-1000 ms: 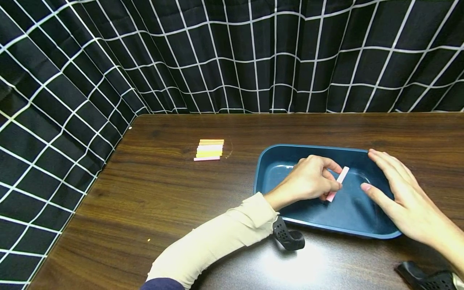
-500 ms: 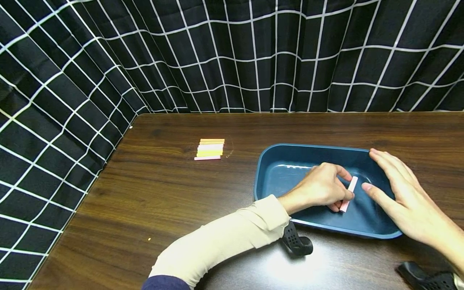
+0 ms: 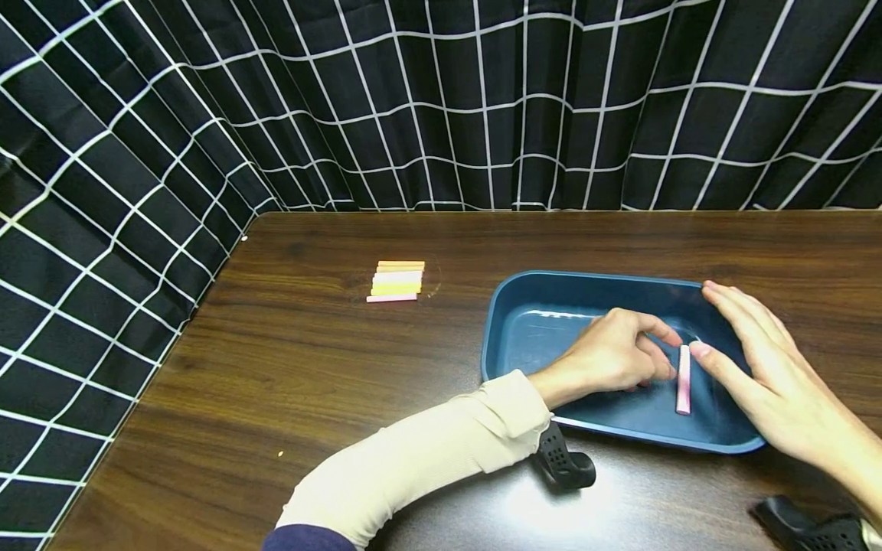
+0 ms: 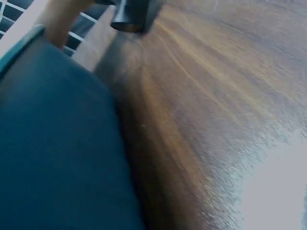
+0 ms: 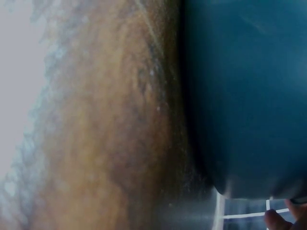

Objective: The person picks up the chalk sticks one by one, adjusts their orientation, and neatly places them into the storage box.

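Nearest, a navy sleeve (image 3: 310,538) gives way to a cream sleeve (image 3: 413,451) on the left arm. A black strap (image 3: 565,459) shows near that wrist, another (image 3: 813,528) below the right one. On the wooden desk (image 3: 296,375), left of them, lies a yellow crumb (image 3: 280,454).

Beyond the straps sits the blue bin (image 3: 613,293); both wrist views show its outer wall above the desk. A pink-and-white stick (image 3: 683,383) is inside, toward the right end. The left hand (image 3: 616,356) reaches in, fingers loosely bent beside the stick and not wrapped round it; contact is unclear. The right hand (image 3: 779,379) lies over the bin's right rim, fingers straight, thumb near the stick's far end.

Farther left, orange, white, yellow and pink sticks (image 3: 396,282) lie side by side. Behind the desk hangs a black curtain (image 3: 462,92) with white grid lines.
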The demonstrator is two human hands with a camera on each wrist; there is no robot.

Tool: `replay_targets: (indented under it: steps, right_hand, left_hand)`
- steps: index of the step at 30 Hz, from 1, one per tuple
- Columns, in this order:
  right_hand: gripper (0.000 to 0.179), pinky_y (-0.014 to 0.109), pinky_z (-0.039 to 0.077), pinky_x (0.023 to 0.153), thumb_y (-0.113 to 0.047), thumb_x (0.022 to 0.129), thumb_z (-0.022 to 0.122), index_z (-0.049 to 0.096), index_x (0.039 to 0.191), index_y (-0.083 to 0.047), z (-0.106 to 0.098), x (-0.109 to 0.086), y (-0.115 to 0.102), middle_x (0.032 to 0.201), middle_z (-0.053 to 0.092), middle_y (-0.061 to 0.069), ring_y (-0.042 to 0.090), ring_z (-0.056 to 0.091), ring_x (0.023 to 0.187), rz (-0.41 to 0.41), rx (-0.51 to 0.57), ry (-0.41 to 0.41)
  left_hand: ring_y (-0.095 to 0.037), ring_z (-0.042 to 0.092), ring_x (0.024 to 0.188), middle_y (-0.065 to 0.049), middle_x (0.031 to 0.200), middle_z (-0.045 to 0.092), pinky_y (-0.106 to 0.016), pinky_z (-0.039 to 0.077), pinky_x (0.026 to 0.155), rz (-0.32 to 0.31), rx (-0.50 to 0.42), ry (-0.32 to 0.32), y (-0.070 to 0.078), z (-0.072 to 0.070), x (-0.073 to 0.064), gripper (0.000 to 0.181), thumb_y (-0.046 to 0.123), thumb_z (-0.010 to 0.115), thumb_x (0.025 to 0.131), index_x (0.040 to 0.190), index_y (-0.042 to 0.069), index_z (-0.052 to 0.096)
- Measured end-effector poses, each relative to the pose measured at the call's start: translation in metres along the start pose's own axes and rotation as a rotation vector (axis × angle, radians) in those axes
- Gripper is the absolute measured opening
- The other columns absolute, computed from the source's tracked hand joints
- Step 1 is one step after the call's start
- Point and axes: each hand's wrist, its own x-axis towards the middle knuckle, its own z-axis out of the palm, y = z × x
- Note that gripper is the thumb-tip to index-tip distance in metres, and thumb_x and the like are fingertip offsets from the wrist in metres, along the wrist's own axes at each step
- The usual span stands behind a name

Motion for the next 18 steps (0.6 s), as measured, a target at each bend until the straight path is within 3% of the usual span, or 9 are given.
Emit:
replay_targets:
  steps: [3,7,9,12,14,18]
  right_hand:
    - [0.063,0.019,-0.001,0.120,-0.008,0.098,0.054,0.028,0.155,-0.006,-0.001,0.000,0.000,0.157,0.028,0.027,-0.004,0.008,0.149,0.001,0.001,-0.001]
    - [0.061,0.033,-0.002,0.124,-0.008,0.100,0.051,0.027,0.156,-0.006,-0.001,0.000,-0.001,0.158,0.027,0.027,0.004,0.007,0.152,0.006,0.013,-0.011]
    - [0.060,0.034,-0.001,0.124,-0.008,0.100,0.051,0.028,0.155,-0.005,-0.001,0.000,-0.001,0.157,0.028,0.027,0.005,0.009,0.151,0.007,0.018,-0.006]
    - [0.059,0.028,0.001,0.123,-0.007,0.099,0.051,0.030,0.154,-0.003,-0.001,0.001,-0.001,0.156,0.030,0.028,0.004,0.012,0.150,-0.004,0.018,0.004]
    - [0.058,0.016,0.002,0.119,-0.006,0.099,0.052,0.031,0.153,-0.003,0.000,0.001,-0.001,0.154,0.032,0.028,-0.002,0.014,0.148,-0.010,0.011,0.016]
    - [0.059,0.017,0.001,0.119,-0.007,0.099,0.052,0.031,0.154,-0.004,0.000,0.000,-0.001,0.155,0.031,0.028,-0.001,0.013,0.148,-0.009,0.008,0.012]
  left_hand:
    - [0.007,0.057,0.061,0.012,0.082,0.075,-0.012,0.044,0.059,0.104,0.100,-0.018,0.000,-0.006,-0.002,0.030,0.015,0.078,0.084,0.113,0.021,0.073]
    - [0.012,0.058,0.075,0.013,0.092,0.075,-0.009,0.043,0.064,0.170,0.165,-0.059,0.001,-0.012,-0.006,0.034,0.019,0.079,0.084,0.117,0.023,0.071]
    - [0.012,0.059,0.079,0.012,0.097,0.075,-0.005,0.043,0.067,0.228,0.216,-0.092,0.001,-0.014,-0.008,0.037,0.019,0.078,0.085,0.121,0.022,0.069]
    - [0.010,0.062,0.080,0.008,0.109,0.073,-0.002,0.043,0.070,0.313,0.275,-0.141,0.001,-0.019,-0.013,0.040,0.018,0.075,0.088,0.127,0.018,0.065]
    - [0.009,0.064,0.082,0.005,0.115,0.071,-0.001,0.043,0.073,0.347,0.292,-0.162,0.001,-0.023,-0.016,0.040,0.016,0.073,0.090,0.129,0.016,0.063]
    - [0.004,0.065,0.090,0.001,0.122,0.069,-0.002,0.045,0.076,0.380,0.280,-0.178,-0.001,-0.035,-0.021,0.039,0.013,0.071,0.091,0.129,0.012,0.063]
